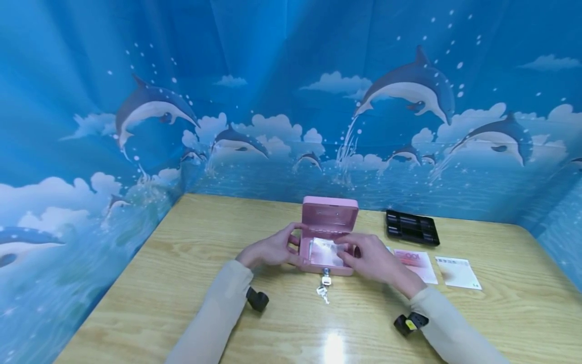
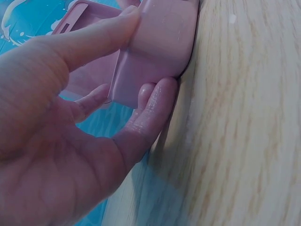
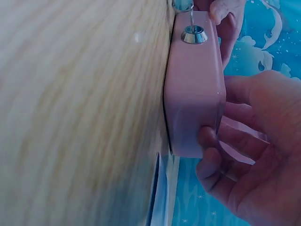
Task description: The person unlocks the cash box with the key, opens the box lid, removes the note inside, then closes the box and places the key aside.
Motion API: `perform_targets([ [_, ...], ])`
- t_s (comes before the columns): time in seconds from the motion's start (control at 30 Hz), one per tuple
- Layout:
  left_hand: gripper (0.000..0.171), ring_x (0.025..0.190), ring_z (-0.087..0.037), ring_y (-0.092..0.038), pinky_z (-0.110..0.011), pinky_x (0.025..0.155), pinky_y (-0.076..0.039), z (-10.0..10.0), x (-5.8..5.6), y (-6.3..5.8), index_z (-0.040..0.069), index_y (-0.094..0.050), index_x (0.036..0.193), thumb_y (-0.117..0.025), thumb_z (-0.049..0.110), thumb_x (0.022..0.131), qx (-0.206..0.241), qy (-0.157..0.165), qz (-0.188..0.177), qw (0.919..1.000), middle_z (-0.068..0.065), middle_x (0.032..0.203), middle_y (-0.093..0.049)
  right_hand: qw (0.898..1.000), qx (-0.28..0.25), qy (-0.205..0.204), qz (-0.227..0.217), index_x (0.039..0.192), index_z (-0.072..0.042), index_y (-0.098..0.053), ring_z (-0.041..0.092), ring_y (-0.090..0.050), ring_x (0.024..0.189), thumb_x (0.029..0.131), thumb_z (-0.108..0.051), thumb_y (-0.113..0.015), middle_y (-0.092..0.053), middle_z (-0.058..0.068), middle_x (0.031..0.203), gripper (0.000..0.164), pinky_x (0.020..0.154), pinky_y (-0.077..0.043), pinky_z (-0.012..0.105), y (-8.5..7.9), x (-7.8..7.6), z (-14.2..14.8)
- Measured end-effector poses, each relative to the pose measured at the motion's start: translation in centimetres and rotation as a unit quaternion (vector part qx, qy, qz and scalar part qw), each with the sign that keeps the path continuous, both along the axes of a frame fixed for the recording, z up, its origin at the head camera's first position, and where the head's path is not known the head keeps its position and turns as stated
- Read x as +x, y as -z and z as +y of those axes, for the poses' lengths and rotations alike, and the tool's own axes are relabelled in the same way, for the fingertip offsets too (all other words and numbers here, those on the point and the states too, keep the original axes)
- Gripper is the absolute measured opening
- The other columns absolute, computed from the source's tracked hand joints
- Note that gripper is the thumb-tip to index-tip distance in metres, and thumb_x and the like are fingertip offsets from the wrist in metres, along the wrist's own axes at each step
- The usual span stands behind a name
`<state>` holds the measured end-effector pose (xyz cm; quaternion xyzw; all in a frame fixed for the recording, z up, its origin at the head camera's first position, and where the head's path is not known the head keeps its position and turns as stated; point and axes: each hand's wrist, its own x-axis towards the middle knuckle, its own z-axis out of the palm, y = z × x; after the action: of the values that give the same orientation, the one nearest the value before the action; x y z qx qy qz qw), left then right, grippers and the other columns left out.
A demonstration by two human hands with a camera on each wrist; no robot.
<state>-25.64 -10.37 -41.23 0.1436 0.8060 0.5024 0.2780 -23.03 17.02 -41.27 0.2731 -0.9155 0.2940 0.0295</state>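
A pink cash box point(image 1: 327, 271) stands on the table with its lid point(image 1: 330, 214) raised. A key sits in the front lock point(image 3: 194, 34), and more keys point(image 1: 323, 291) hang from it. Banknotes point(image 1: 325, 252) lie inside, the top one pale. My left hand point(image 1: 278, 246) grips the box's left side, its thumb at the front upper edge and fingertips low on the side wall. At the right side, my right hand point(image 1: 370, 257) reaches over the rim. Its thumb and forefinger pinch the note's right edge, while other fingers curl against the outer wall point(image 3: 188, 127).
To the right of the box lie a pink-red banknote point(image 1: 420, 265) and a pale one point(image 1: 458, 273). A black compartment tray point(image 1: 411, 227) sits behind them near the table's back edge. A blue dolphin-print curtain point(image 1: 273, 101) hangs behind the wooden table point(image 1: 204, 227).
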Motion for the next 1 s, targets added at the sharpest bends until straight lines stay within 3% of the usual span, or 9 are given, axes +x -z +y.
perform_targets([
  [0.43, 0.09, 0.105, -0.022, -0.066, -0.038, 0.096, -0.056, 0.2, 0.1, 0.0, 0.025, -0.032, 0.155, -0.084, 0.011, 0.084, -0.002, -0.012, -0.003, 0.9999, -0.014, 0.131, -0.057, 0.997, -0.054, 0.047, -0.008, 0.124, -0.011, -0.073, 0.003, -0.056, 0.066, 0.094, -0.022, -0.074, -0.065, -0.003, 0.089, 0.033, 0.054, -0.049, 0.022, -0.1, 0.7, 0.1],
  [0.7, 0.089, 0.105, -0.023, -0.065, -0.035, 0.093, -0.056, 0.1, 0.2, 0.0, 0.026, -0.032, 0.155, -0.083, 0.01, 0.084, 0.009, -0.009, -0.008, 0.9999, -0.015, 0.131, -0.056, 0.996, -0.073, 0.035, 0.046, 0.112, -0.016, -0.078, 0.006, -0.051, 0.065, 0.09, -0.015, -0.077, -0.066, 0.002, 0.099, 0.023, 0.054, -0.046, 0.021, 0.2, 0.9, 0.4],
  [0.83, 0.088, 0.106, -0.023, -0.064, -0.036, 0.093, -0.055, 0.0, 0.2, 0.0, 0.027, -0.032, 0.155, -0.082, 0.01, 0.084, 0.01, -0.005, -0.009, 0.9999, -0.014, 0.13, -0.056, 0.995, -0.079, 0.017, 0.062, 0.112, -0.015, -0.076, 0.015, -0.064, 0.081, 0.089, -0.012, -0.077, -0.07, 0.007, 0.115, 0.024, 0.062, -0.054, 0.022, 0.2, 1.0, 0.6],
  [0.93, 0.089, 0.106, -0.023, -0.064, -0.036, 0.093, -0.055, -0.1, 0.2, 0.0, 0.027, -0.032, 0.155, -0.083, 0.011, 0.084, 0.011, -0.006, -0.011, 0.9999, -0.013, 0.13, -0.056, 0.995, -0.079, 0.0, 0.055, 0.115, -0.016, -0.074, 0.018, -0.068, 0.093, 0.088, -0.009, -0.077, -0.072, 0.006, 0.118, 0.028, 0.07, -0.058, 0.023, 0.1, 1.1, 0.6],
  [1.0, 0.089, 0.105, -0.023, -0.065, -0.036, 0.093, -0.055, 0.0, 0.2, -0.1, 0.027, -0.032, 0.155, -0.083, 0.012, 0.084, 0.012, -0.007, -0.011, 0.9999, -0.013, 0.13, -0.056, 0.995, -0.082, -0.011, 0.05, 0.117, -0.015, -0.072, 0.014, -0.068, 0.086, 0.088, -0.006, -0.076, -0.074, 0.006, 0.115, 0.031, 0.068, -0.059, 0.023, 0.0, 1.1, 0.7],
])
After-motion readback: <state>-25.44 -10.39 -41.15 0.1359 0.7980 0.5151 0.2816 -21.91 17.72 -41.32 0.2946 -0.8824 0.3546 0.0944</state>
